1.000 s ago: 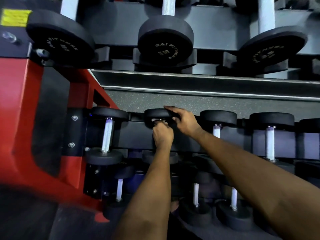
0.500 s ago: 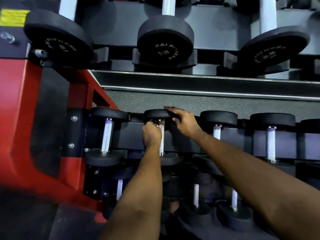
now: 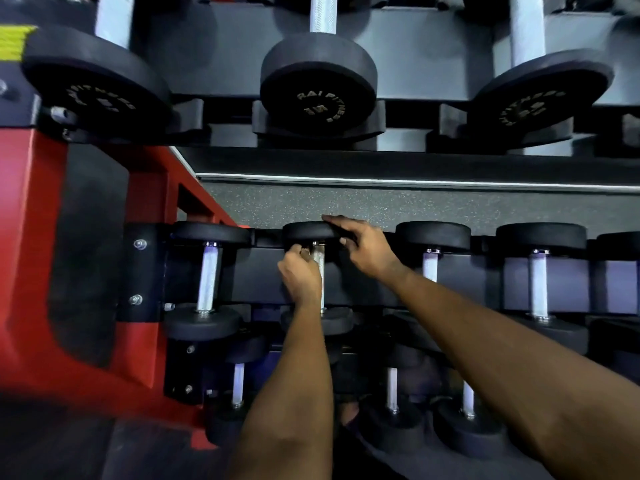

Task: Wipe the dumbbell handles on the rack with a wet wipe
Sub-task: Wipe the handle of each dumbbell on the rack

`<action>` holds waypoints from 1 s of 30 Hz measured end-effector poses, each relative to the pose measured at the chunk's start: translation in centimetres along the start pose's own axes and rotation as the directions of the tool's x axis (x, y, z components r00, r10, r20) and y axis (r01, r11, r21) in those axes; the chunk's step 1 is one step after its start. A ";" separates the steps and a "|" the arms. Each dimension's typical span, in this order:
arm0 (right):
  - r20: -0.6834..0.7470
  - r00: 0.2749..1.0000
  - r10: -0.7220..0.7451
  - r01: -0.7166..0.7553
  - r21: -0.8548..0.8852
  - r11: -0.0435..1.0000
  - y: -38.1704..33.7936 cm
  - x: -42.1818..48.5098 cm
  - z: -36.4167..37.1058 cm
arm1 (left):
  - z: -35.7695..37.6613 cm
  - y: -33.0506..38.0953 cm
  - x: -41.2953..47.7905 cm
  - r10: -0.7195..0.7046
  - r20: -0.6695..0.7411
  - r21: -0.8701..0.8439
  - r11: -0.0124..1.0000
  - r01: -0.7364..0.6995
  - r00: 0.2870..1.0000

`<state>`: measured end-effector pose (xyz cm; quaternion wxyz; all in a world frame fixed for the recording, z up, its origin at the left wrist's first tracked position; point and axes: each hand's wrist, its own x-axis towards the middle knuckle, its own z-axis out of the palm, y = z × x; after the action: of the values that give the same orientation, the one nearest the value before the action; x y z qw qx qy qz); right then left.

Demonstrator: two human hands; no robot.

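The left hand point(image 3: 300, 275) is curled tight, its fingers closed on the far end of a handle point(image 3: 319, 271) from the left side. Whether a wipe lies under the fingers cannot be told. This handle belongs to the second dumbbell point(image 3: 311, 232) from the left on the middle shelf of the rack point(image 3: 34, 237). It runs from a near head to a far head.

The right hand point(image 3: 363, 247) holds the far head of the same dumbbell. Its fingers point(image 3: 332, 221) lie over the top of the head, and one bent fingertip presses the head's right side.

On the top shelf three large dumbbells show, with their near heads facing the camera. On the middle shelf five dumbbells show, the rightmost cut by the picture's edge. The first one point(image 3: 207, 271) lies just left of the left hand, and the third point(image 3: 431, 237) just right of the right hand. On the low shelf three handles show between and beside the forearms; anything behind the arms is hidden.

The rack's frame is red on the left, with a yellow label point(image 3: 14, 43) at the far left corner.
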<state>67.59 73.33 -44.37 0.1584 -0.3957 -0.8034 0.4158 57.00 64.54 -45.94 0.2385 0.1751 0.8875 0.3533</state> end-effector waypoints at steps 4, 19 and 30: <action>0.004 1.000 0.022 -0.022 0.021 1.000 0.0 -0.2 0.0 | 0.1 -0.7 -1.4 0.033 -0.055 -0.112 0.993 -0.039 0.998; -0.022 0.857 0.515 -0.435 0.505 0.746 -0.5 -5.5 6.7 | -6.1 -3.8 0.3 0.360 0.338 -0.138 0.933 -0.332 0.870; -0.337 0.754 0.564 -0.416 0.420 0.807 -3.2 -3.7 7.4 | -8.0 -2.7 2.1 0.480 0.136 -0.148 0.875 -0.461 0.867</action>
<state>63.98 65.43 -45.96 0.2838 -0.6480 -0.5324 0.4649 50.52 59.38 -43.42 0.2285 0.4019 0.7737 0.4333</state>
